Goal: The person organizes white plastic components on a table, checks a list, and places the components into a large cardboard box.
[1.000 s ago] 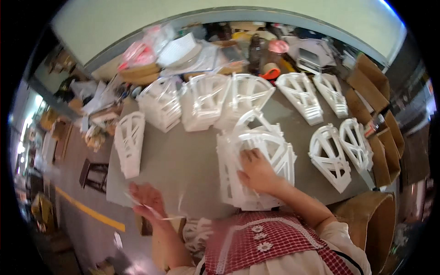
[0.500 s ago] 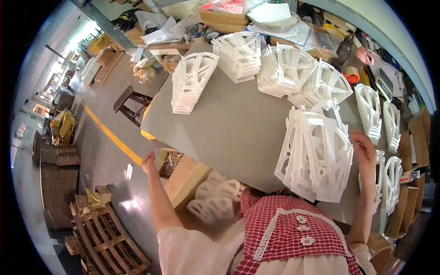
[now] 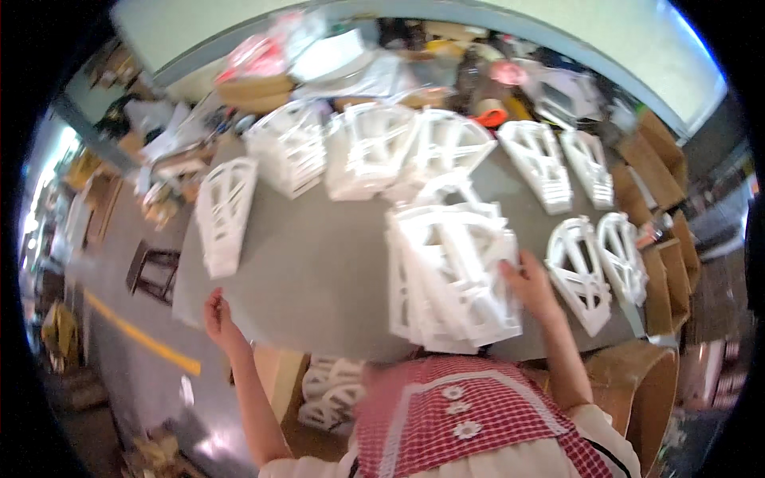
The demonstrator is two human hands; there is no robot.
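Observation:
A large stack of white fan-shaped plastic frames point(image 3: 454, 271) sits at the table's near edge, in front of my body. Against its right side rest the fingers of my right hand point(image 3: 532, 285), slightly apart and touching the frames. My left hand point(image 3: 217, 316) hovers beyond the table's left edge, fingers loosely bent, nothing visible in them. A narrower stack of white frames point(image 3: 228, 215) stands nearest to it. More stacked frames point(image 3: 373, 151) line the back of the grey table point(image 3: 319, 279). The picture is somewhat blurred.
Smaller frame stacks point(image 3: 578, 275) lie to the right, beside open cardboard boxes point(image 3: 665, 275). Bags, papers and an orange tape roll point(image 3: 489, 113) crowd the far side. Under the near edge, a box holds more white frames point(image 3: 331, 394). A dark stool point(image 3: 154, 271) stands on the left.
The view has turned right, so the table appears shifted left. My right hand has moved from beside the large stack to touch its right side. My left hand has come closer to the left stack.

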